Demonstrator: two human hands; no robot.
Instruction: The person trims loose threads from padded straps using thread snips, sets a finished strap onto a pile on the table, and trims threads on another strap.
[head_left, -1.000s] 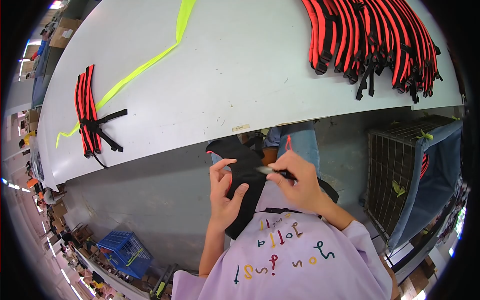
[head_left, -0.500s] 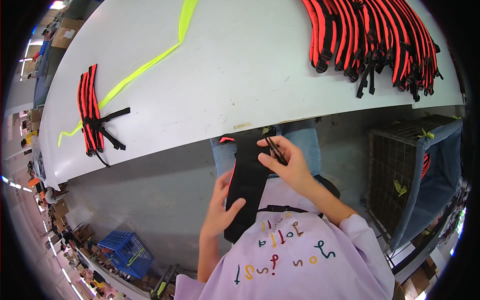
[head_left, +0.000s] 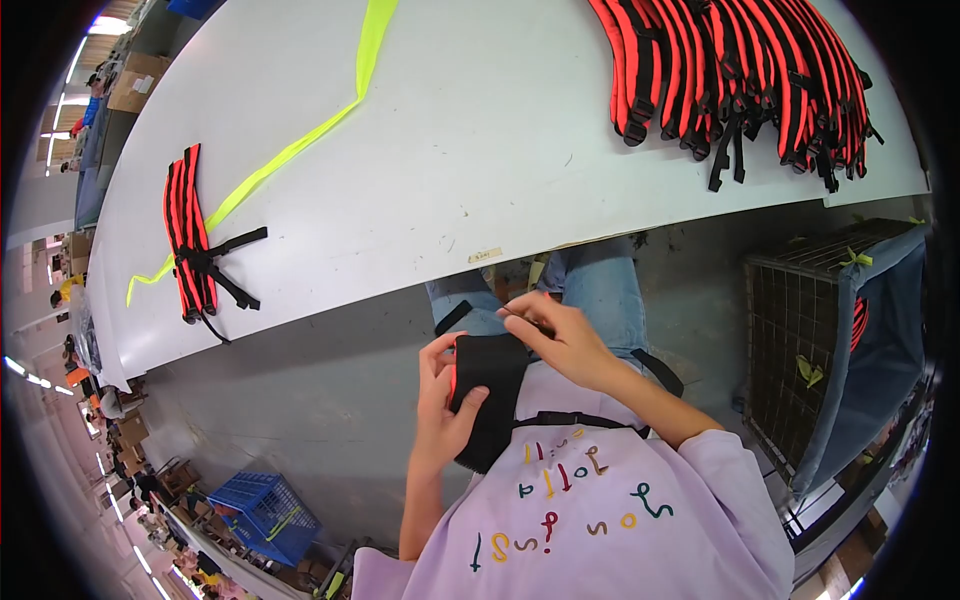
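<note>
A black fabric piece with a red edge (head_left: 492, 400) lies over my lap, folded at its upper end. My left hand (head_left: 440, 400) grips its left side, thumb on top and fingers behind. Just above its upper right corner is my right hand (head_left: 555, 335), closed round a small dark tool (head_left: 540, 326) that is mostly hidden by the fingers. A short black strap end (head_left: 453, 317) sticks out up and left of the fabric, over my jeans.
On the white table (head_left: 400, 180) lie a red-black strap bundle (head_left: 187, 235), a yellow-green ribbon (head_left: 290, 150) and a large pile of red-black straps (head_left: 740, 80). A lined wire cage (head_left: 800, 350) stands right; a blue crate (head_left: 262, 510) is at lower left.
The black fabric's upper part has folded down and its top edge sits lower. My right hand has moved slightly down and left, and the tool shows less. My left hand has closed on the fabric's side.
</note>
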